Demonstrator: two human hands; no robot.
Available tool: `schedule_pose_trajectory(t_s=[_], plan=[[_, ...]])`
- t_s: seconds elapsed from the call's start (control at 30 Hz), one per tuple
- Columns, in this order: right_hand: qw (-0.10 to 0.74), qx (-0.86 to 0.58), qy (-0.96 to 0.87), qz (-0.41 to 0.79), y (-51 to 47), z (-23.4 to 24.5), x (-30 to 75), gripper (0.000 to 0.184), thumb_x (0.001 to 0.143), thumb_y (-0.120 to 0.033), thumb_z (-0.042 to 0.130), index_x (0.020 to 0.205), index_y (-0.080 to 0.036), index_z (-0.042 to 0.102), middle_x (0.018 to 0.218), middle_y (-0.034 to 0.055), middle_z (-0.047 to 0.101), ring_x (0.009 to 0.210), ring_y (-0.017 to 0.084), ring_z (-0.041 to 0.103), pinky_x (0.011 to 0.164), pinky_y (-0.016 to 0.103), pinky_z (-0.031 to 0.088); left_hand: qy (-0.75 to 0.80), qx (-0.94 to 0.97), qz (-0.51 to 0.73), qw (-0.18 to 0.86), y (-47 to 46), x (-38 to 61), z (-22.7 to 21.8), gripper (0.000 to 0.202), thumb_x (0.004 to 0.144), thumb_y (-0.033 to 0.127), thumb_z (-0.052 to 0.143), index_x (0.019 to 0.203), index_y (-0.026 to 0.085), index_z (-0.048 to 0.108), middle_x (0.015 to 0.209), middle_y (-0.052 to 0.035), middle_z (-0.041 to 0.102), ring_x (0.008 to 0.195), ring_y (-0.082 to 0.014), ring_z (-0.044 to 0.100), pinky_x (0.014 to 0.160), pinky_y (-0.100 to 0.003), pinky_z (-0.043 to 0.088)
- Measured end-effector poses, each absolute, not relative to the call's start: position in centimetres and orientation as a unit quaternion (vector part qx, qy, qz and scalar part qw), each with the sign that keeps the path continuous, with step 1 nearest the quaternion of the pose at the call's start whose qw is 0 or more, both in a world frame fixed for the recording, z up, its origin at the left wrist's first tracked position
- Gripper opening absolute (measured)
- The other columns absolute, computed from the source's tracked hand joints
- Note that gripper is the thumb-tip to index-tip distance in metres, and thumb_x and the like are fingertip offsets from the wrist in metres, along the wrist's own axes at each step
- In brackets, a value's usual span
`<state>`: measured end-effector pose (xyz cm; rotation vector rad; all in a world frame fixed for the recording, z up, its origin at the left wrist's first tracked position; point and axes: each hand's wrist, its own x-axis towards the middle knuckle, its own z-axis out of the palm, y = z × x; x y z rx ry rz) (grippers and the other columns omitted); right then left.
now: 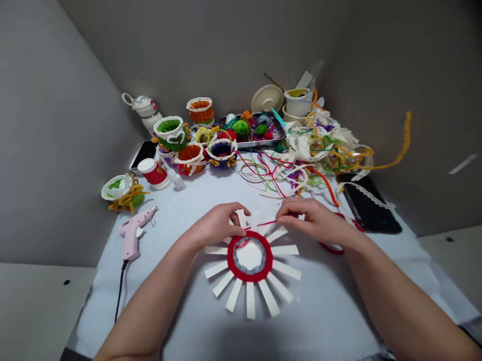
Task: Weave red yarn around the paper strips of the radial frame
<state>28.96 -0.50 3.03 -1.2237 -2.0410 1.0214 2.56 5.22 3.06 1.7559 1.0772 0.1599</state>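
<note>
A flattened paper cup (249, 257) lies on the white table, its white strips fanned out like rays and rings of grey and red yarn woven round its round base. My left hand (219, 223) rests on the upper left strips, fingers curled and pinching one strip. My right hand (313, 219) sits to the upper right, fingers pinched on a red yarn strand (266, 222) that runs taut to the weave. More red yarn loops under my right wrist.
A pink glue gun (132, 232) lies left with its cord off the edge. Several yarn-woven cup baskets (189, 145), a metal tray of yarn balls (254, 130), tangled cords and lace (321, 147) and a black phone (368, 204) crowd the back and right.
</note>
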Motion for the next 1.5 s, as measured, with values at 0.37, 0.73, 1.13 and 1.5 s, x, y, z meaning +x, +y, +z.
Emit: schedule_pose_trajectory(t_s=[0.37,0.73,1.13,1.5], plan=[[0.248,-0.535,-0.634,0.499,0.8,-0.1,28.4,0.047,0.087,-0.059,0.058,0.062,-0.019,0.053,0.061,-0.0033,0.043,0.061,0.012,0.039,0.056,0.027,0.029,0.496,0.68,0.153,0.517,5.6,2.4,3.4,0.038,0.07,0.026,0.074,0.106,0.018,0.065,0.071,0.0048,0.066,0.065,-0.0144,0.063,0.063,-0.025,0.045],[0.167,-0.46,-0.668,0.561,0.3,0.8,27.3,0.039,0.085,-0.049,0.06,0.065,-0.016,0.061,0.059,-0.0041,0.043,0.06,0.011,0.036,0.056,0.026,0.029,0.388,0.696,0.051,0.602,4.8,2.4,3.2,0.075,0.066,0.032,0.085,0.133,0.019,0.054,0.1,-0.0046,0.073,0.077,-0.0174,0.067,0.072,-0.03,0.05],[0.157,-0.457,-0.697,0.53,0.0,0.9,26.6,0.039,0.089,-0.05,0.057,0.071,-0.016,0.063,0.062,-0.0033,0.047,0.062,0.012,0.04,0.058,0.026,0.033,0.414,0.765,0.026,0.493,3.6,3.7,2.8,0.062,0.075,0.024,0.076,0.135,0.021,0.06,0.084,0.0009,0.069,0.075,-0.018,0.065,0.069,-0.027,0.048],[0.284,-0.495,-0.718,0.398,-0.2,2.4,28.8,0.035,0.094,-0.049,0.055,0.082,-0.019,0.069,0.082,0.0058,0.068,0.077,0.02,0.059,0.07,0.031,0.044,0.44,0.761,0.027,0.476,4.0,3.4,2.3,0.057,0.074,0.023,0.071,0.13,0.02,0.063,0.079,0.0019,0.066,0.073,-0.0182,0.065,0.068,-0.027,0.048]])
